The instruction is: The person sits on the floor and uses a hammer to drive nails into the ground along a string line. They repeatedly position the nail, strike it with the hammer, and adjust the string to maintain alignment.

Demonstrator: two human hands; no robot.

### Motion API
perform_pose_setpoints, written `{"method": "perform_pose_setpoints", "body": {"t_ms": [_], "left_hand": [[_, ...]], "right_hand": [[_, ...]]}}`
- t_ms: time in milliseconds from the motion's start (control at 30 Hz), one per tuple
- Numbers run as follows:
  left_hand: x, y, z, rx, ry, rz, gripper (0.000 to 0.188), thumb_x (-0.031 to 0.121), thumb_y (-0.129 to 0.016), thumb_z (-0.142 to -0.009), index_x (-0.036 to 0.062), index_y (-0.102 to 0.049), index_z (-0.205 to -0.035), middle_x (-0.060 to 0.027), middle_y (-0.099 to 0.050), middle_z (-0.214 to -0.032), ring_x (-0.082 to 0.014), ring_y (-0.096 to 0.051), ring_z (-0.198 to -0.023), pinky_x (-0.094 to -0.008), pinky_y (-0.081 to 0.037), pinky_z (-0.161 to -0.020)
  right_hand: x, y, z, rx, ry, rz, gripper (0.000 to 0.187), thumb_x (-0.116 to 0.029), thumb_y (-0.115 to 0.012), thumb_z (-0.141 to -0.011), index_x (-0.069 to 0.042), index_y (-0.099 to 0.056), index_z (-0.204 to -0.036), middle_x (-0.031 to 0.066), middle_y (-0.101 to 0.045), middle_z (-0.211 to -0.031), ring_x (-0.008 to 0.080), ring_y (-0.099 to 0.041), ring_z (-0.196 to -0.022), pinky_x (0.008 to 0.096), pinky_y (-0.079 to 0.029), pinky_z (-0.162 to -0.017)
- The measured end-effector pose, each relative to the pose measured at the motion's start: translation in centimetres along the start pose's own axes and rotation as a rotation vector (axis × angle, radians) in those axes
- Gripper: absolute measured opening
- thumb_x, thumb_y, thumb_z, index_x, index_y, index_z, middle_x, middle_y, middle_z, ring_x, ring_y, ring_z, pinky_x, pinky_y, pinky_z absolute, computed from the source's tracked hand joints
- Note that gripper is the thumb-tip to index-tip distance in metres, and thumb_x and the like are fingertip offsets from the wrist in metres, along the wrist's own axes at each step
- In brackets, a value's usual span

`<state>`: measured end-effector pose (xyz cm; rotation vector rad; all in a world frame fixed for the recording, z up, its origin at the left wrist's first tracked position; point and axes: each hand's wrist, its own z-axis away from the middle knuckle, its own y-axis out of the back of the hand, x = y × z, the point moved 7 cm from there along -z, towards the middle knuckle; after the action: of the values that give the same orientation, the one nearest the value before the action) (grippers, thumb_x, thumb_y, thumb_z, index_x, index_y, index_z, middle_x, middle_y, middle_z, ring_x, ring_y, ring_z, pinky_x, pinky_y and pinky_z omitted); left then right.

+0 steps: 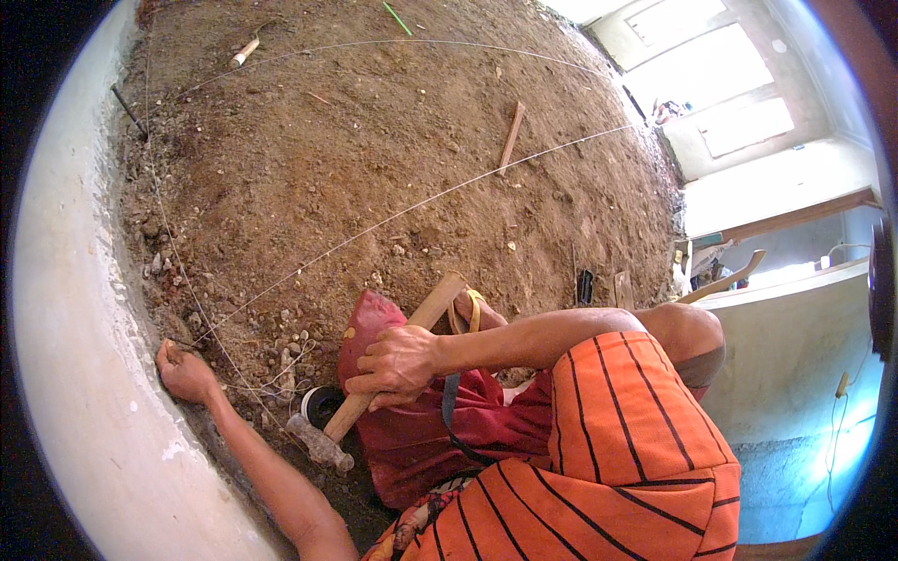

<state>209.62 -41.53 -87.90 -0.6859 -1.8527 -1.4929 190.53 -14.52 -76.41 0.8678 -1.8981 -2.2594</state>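
My right hand [398,365] is wrapped round the wooden handle of a hammer [351,411]. Its worn metal head [321,444] points down toward the base of the wall, and the handle's other end rises past my red clothing. By the foot of the wall, my left hand [187,376] is closed with its fingertips pinched. A thin dark rod shows beside those fingertips; what they hold is too small to make out. White string [208,329] runs close to this hand and stretches over the soil. A round white-and-black object [321,406] lies next to the hammer head.
The pale wall [70,309] borders the rough soil floor [374,168] on the left. A dark rod [129,112] leans near the wall farther off. A wooden strip [511,138] and a wooden-handled tool [245,52] lie on the soil. Taut string crosses the floor.
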Motion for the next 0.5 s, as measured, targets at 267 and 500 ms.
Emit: {"method": "perform_pose_setpoints", "body": {"t_ms": [267,500], "left_hand": [[-1.0,0.9,0.1,-0.004,0.035,0.017,0.024,0.014,-0.050,-0.088,-0.0026,-0.063,-0.101,-0.0178,-0.064,-0.103,-0.0315,-0.061,-0.094,-0.0375,-0.046,-0.086],[-0.1,2.5,0.9,0.107,-0.005,-0.094,0.027,0.025,-0.055,-0.086,0.0018,-0.066,-0.094,-0.0166,-0.066,-0.090,-0.0322,-0.063,-0.086,-0.0391,-0.048,-0.079]], "right_hand": [[0.3,-1.0,-1.2,-0.325,-0.130,-0.019,0.039,-0.045,-0.051,-0.085,-0.015,-0.053,-0.110,0.0093,-0.059,-0.083,0.0272,-0.062,-0.074,0.0397,-0.051,-0.060],[0.3,4.7,1.6,-0.513,-0.417,0.010,0.044,-0.042,-0.058,-0.081,-0.015,-0.052,-0.116,0.0123,-0.062,-0.087,0.0322,-0.063,-0.079,0.0419,-0.052,-0.064]]}}
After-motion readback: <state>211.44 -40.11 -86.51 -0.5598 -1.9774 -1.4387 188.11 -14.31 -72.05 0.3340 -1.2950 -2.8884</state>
